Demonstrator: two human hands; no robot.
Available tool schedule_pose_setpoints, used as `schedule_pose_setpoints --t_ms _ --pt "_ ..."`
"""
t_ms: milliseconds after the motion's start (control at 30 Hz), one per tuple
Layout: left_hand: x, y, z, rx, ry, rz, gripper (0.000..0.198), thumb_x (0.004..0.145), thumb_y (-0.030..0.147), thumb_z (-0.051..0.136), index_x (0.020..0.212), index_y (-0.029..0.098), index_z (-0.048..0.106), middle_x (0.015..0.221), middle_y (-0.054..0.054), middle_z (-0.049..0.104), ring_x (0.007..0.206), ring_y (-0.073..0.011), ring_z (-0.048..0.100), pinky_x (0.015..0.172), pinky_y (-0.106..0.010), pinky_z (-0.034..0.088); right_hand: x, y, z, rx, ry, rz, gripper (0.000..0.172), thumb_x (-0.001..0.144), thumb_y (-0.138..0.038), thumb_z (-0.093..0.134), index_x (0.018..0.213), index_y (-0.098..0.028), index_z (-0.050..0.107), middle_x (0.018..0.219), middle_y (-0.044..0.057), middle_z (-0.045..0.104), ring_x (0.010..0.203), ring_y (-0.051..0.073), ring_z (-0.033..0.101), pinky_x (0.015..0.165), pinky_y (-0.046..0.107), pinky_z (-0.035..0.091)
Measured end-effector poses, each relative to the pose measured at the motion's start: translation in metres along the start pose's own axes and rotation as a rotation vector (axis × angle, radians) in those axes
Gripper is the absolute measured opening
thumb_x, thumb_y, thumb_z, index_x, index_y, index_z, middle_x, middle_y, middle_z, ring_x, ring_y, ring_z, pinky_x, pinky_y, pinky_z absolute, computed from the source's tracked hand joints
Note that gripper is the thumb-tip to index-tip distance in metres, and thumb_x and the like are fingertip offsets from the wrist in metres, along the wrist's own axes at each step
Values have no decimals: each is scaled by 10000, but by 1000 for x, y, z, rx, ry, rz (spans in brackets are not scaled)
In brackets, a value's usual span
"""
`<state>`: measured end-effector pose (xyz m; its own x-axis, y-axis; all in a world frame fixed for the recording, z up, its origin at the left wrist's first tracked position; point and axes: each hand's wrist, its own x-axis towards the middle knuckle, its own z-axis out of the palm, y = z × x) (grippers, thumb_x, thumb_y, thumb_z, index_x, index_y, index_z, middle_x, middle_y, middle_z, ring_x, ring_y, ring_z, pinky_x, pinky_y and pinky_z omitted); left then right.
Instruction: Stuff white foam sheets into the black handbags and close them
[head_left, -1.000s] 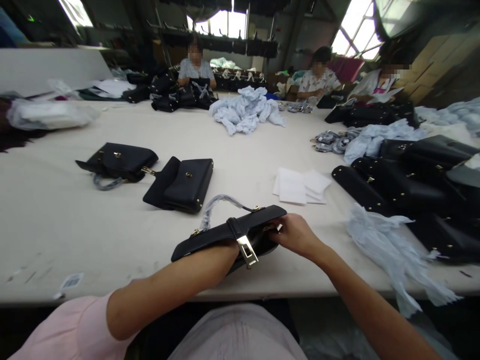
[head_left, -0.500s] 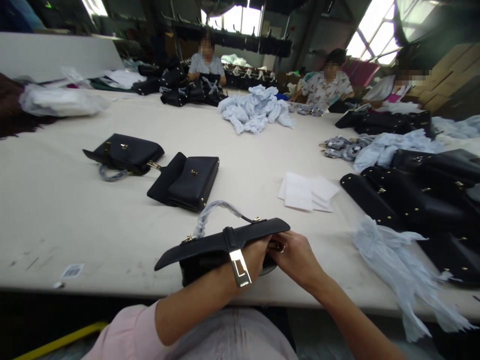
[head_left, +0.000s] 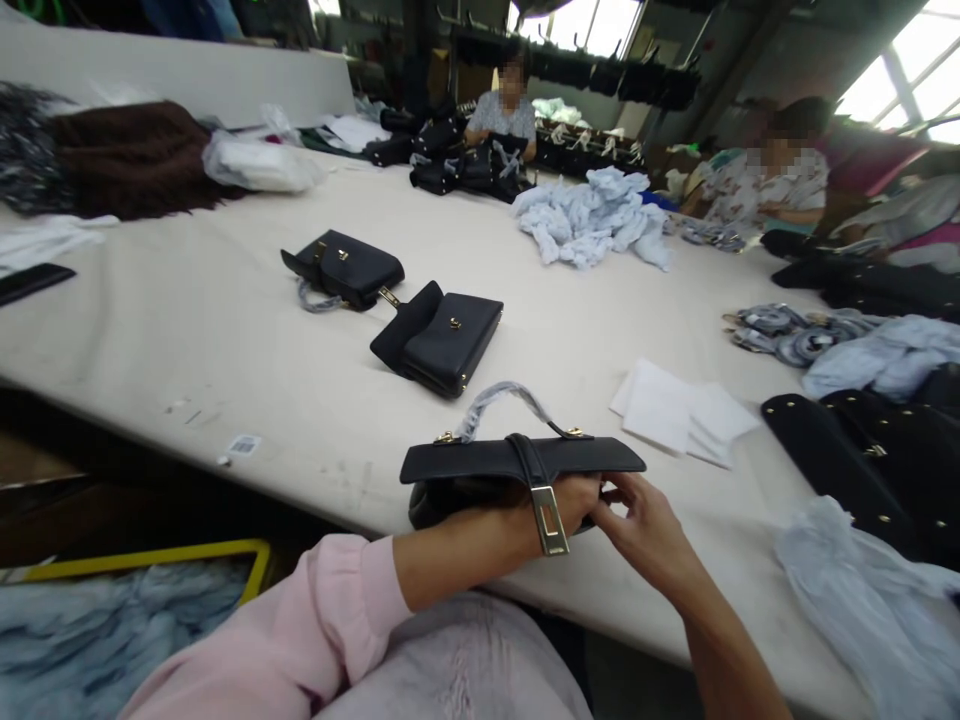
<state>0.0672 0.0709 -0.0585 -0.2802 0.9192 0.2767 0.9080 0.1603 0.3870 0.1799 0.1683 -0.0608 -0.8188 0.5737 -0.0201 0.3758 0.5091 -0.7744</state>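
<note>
A black handbag (head_left: 480, 462) stands at the table's near edge, its flap raised over my left forearm. Its handle (head_left: 517, 392) is wrapped in clear plastic, and a gold clasp plate (head_left: 551, 520) hangs from the flap strap. My left hand (head_left: 581, 497) reaches across under the flap to the bag's right end; its fingers are mostly hidden. Against that same end, my right hand (head_left: 641, 515) is closed with thumb and fingers bent together on the bag's side, meeting the left. What small part lies between the fingertips is hidden.
Two more black handbags (head_left: 454, 340) lie beyond, flaps open. White sheets (head_left: 667, 410) lie to the right, near black bag pieces (head_left: 862, 450) and crumpled plastic (head_left: 847, 570). Co-workers sit across the table (head_left: 225, 330). A yellow-rimmed bin (head_left: 259, 570) stands lower left.
The view has swung left, so things on the table appear further right. The bag's flap looks more level. Both hands stay at the bag's right end.
</note>
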Motion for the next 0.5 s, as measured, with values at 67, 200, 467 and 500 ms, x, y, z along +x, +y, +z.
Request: schedule_pose_setpoints --t_ms 67,200,467,500 --pt "-1 -1 -1 27 -6 25 246 889 108 454 1065 192 605 1157 -89 642 1131 -247 603 1027 -357 463 1 0 1 6 5 25 242 723 -235 524 916 -177 657 886 54 681 707 183 628 637 314 532" --pt "-6 -2 -7 83 39 -19 302 933 114 354 1089 210 593 1140 -83 654 1086 -232 627 1016 -380 462 0 -8 -3 -99 -15 22 255 720 -234 541 933 -207 679 895 41 688 702 176 623 625 296 504" --pt "-33 -14 -40 157 -58 -19 275 873 138 462 1083 168 637 998 -126 710 913 -309 672 777 -430 536 8 -36 -17 -804 -72 82 152 766 -358 648 859 -388 766 800 45 743 704 263 660 567 313 333" --pt "-38 -19 -44 169 -52 -48 241 869 154 470 1014 168 662 907 -117 722 817 -303 685 692 -407 537 9 -37 -20 -808 -71 74 157 764 -359 652 868 -385 766 801 45 747 711 260 665 569 308 331"
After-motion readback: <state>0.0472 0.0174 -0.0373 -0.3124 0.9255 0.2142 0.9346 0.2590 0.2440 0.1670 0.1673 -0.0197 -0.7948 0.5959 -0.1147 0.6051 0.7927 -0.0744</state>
